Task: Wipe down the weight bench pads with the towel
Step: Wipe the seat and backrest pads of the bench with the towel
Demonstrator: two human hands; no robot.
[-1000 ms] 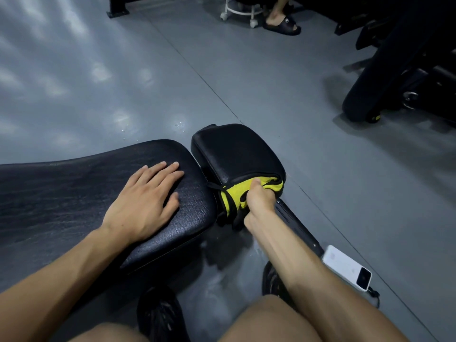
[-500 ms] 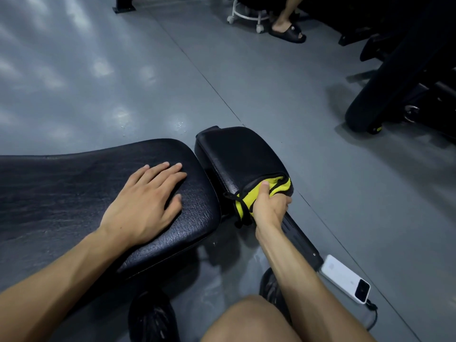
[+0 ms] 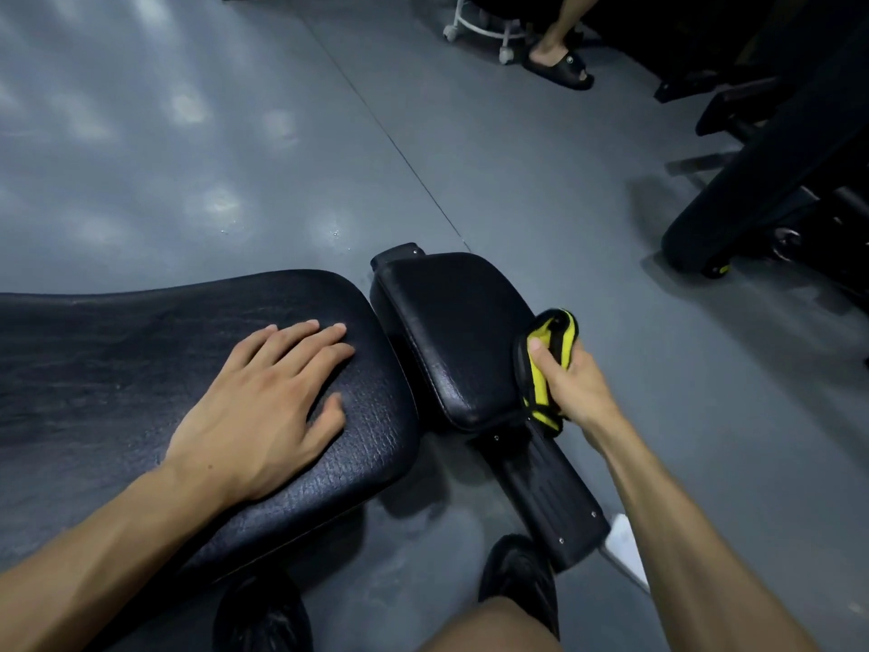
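The bench has two black pads: a long back pad (image 3: 141, 369) stretching left and a small seat pad (image 3: 451, 331) to its right. My left hand (image 3: 268, 402) rests flat on the back pad near its right end, fingers spread. My right hand (image 3: 569, 392) grips a bunched yellow and black towel (image 3: 548, 364) against the seat pad's right side edge, thumb on top of the cloth. Part of the towel is hidden under my fingers.
The black bench frame (image 3: 550, 491) runs down to the right below the seat pad. A white phone (image 3: 620, 543) lies on the grey floor behind my right forearm. My dark shoes (image 3: 517, 581) are below. Another machine (image 3: 776, 181) and a person's sandalled foot (image 3: 559, 63) are at the back right.
My right hand has slid the towel from the seat pad's near front edge round to its right side. The left hand has stayed flat on the back pad.
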